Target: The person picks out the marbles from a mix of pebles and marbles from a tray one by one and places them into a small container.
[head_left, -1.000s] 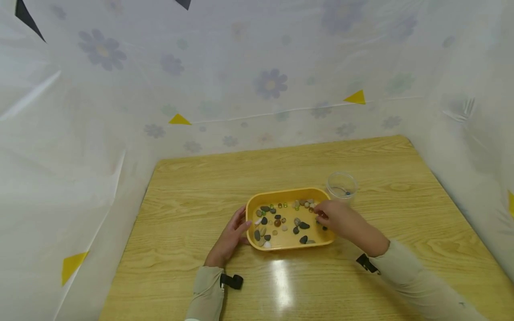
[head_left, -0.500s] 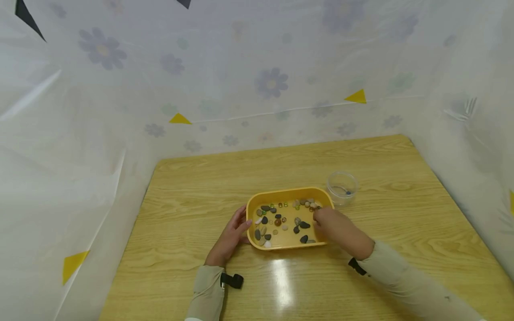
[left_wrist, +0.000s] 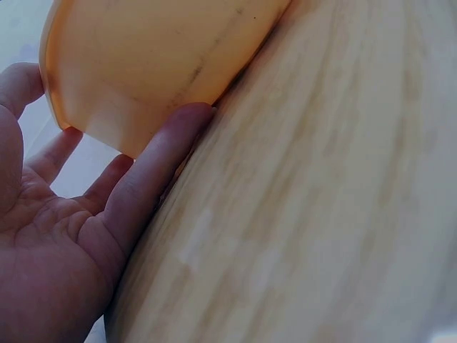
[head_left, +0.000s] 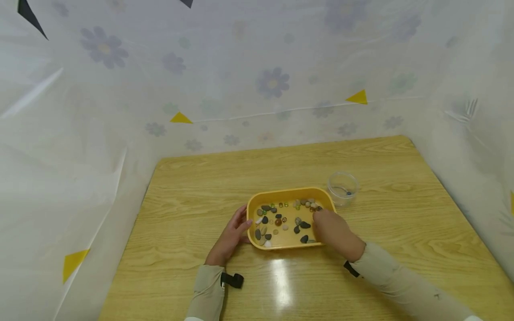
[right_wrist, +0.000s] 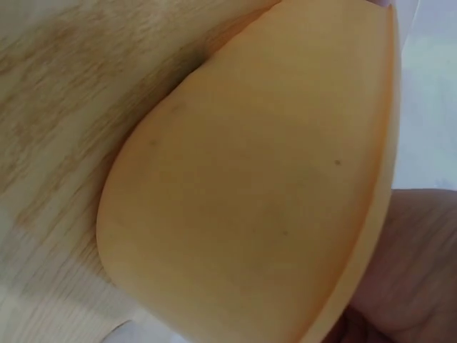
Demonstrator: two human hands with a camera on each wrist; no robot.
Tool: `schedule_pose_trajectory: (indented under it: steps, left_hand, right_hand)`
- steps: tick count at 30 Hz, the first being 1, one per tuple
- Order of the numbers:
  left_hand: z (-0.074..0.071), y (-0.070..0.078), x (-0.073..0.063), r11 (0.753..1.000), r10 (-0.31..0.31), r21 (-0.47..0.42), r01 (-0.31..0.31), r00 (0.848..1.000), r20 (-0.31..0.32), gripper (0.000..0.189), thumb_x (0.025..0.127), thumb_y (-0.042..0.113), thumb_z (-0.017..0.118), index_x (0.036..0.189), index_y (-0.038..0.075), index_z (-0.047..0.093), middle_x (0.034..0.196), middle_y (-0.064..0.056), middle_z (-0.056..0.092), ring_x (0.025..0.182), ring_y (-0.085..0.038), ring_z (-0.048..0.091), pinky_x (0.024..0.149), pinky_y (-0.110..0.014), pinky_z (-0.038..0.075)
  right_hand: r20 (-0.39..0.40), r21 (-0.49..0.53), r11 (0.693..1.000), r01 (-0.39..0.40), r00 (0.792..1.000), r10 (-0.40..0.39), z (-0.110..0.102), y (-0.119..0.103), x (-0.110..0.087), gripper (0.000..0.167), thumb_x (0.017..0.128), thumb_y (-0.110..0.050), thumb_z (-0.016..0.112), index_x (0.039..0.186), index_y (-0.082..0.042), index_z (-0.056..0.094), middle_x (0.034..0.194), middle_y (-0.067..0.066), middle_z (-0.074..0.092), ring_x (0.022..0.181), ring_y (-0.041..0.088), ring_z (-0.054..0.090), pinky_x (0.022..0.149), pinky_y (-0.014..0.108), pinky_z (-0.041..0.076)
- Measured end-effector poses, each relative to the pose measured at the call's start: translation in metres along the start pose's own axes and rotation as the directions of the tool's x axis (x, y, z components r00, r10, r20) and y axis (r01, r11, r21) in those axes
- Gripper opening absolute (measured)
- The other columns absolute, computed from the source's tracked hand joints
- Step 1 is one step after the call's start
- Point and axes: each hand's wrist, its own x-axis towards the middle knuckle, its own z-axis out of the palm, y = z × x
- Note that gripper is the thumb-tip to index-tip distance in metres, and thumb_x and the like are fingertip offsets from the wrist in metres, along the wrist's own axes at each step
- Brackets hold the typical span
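Observation:
A yellow plastic tray (head_left: 285, 194) holds scattered dark, tan and white pebbles (head_left: 305, 225), along with green and amber glass beads (head_left: 278, 221). My left hand (head_left: 230, 234) grips the tray's left end, thumb over the rim and fingers spread along the outer wall, as the left wrist view also shows. Over the right end, my right hand (head_left: 333, 229) reaches down inside, its fingertips hidden; I cannot tell whether they hold a pebble. In the right wrist view, the tray's outer wall (right_wrist: 235, 179) covers most of that hand.
Just beyond the tray's right back corner stands a clear round plastic cup (head_left: 342, 200) with a small dark blue piece in it. Everything rests on a wood-grain table (head_left: 201, 178). Translucent flowered sheeting (head_left: 225, 80) surrounds its back and sides.
My right hand has moved from the tray's right rim down and slightly left into the tray, and its fingers have gone out of sight. The left hand has stayed put.

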Motion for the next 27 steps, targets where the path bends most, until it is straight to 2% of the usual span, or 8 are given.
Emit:
schedule_pose_trajectory:
  steps: [6,14,20,27]
  left_hand:
    - [-0.0009,-0.0032,0.0008,1.000,-0.013,0.000,0.013,1.000,-0.001,0.052,0.097,0.026,0.051,0.144,0.030,0.029,0.146,-0.006,0.030,0.121,-0.035,0.043,0.071,-0.049,0.054]
    - [-0.0002,-0.0057,0.0004,1.000,0.028,0.015,-0.028,0.999,-0.017,0.053,0.095,0.030,0.054,0.144,0.031,0.032,0.144,-0.006,0.033,0.116,-0.034,0.048,0.068,-0.047,0.055]
    - [-0.0002,-0.0063,-0.0005,0.999,0.033,0.026,-0.032,0.999,-0.023,0.051,0.096,0.027,0.052,0.144,0.031,0.032,0.143,-0.006,0.034,0.115,-0.033,0.049,0.068,-0.047,0.055]
    - [-0.0003,-0.0037,-0.0002,0.999,-0.011,0.033,0.011,1.000,-0.026,0.052,0.097,0.028,0.051,0.144,0.031,0.029,0.145,-0.004,0.032,0.120,-0.034,0.045,0.070,-0.048,0.054]
  right_hand:
    - [-0.014,-0.019,0.999,-0.036,0.999,0.035,0.0029,-0.0015,0.0014,0.017,0.083,0.004,0.059,0.068,-0.004,0.057,0.064,0.007,0.053,0.055,0.018,0.052,0.044,0.031,0.047]
    - [-0.082,-0.071,0.997,-0.028,0.996,0.022,0.0039,-0.0027,0.0014,0.015,0.081,0.005,0.062,0.069,-0.003,0.058,0.066,0.009,0.054,0.055,0.019,0.052,0.044,0.031,0.047]
    - [-0.067,-0.069,0.996,-0.049,0.997,0.044,0.0059,-0.0032,0.0027,0.016,0.082,0.005,0.061,0.069,-0.004,0.058,0.065,0.009,0.054,0.054,0.019,0.052,0.042,0.031,0.046]
    - [-0.048,-0.061,0.995,-0.077,0.996,0.075,0.0095,-0.0028,0.0057,0.019,0.084,0.005,0.060,0.068,-0.005,0.057,0.066,0.009,0.055,0.055,0.020,0.054,0.044,0.032,0.047]
